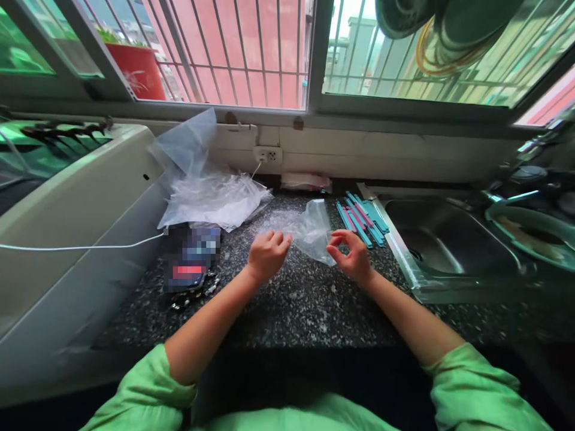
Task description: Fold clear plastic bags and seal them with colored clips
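A clear plastic bag (317,230) lies crumpled on the dark speckled counter (287,311) between my two hands. My right hand (353,254) is closed in a pinch at the bag's right edge, thumb and forefinger forming a ring. On the other side, my left hand (269,254) is closed with its fingers curled under; what they hold, if anything, is hidden. Just beyond my right hand are several flat teal and pink strips (362,218) in a loose group. Behind my left hand, a pile of clear plastic bags (215,197) spreads over the counter.
A phone (193,257), its screen blurred, lies at left on a white cable (90,246). The steel sink (435,239) is at right, with a bowl (539,233) beside it. A pale-sided appliance (90,239) borders the left. A wall socket (268,155) sits below the barred window.
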The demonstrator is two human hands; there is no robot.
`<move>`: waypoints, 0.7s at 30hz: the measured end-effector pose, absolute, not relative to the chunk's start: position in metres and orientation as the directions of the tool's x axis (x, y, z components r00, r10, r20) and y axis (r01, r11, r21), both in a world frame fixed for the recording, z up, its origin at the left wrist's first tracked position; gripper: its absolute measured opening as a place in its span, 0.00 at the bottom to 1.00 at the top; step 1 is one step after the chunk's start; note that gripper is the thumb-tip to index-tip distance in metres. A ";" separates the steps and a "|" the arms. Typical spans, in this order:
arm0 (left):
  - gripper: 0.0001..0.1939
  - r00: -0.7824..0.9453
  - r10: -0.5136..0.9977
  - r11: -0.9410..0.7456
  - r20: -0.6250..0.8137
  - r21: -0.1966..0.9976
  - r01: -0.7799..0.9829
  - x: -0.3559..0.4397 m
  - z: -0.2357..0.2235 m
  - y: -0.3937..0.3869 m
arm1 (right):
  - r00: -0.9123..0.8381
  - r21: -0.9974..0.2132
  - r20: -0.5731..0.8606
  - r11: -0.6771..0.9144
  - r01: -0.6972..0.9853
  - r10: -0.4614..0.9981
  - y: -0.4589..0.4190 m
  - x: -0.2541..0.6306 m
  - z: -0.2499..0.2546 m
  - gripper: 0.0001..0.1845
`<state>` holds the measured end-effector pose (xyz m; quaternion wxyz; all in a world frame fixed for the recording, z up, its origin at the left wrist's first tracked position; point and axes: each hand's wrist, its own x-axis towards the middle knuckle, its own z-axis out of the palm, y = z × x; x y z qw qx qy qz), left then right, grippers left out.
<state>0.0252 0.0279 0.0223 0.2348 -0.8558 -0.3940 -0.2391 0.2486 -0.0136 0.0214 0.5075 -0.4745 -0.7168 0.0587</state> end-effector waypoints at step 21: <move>0.10 0.565 0.460 -0.626 0.685 -0.201 0.753 0.004 0.028 0.024 | -0.019 -0.579 0.705 0.591 0.562 0.709 -0.014 0.275 0.047 0.09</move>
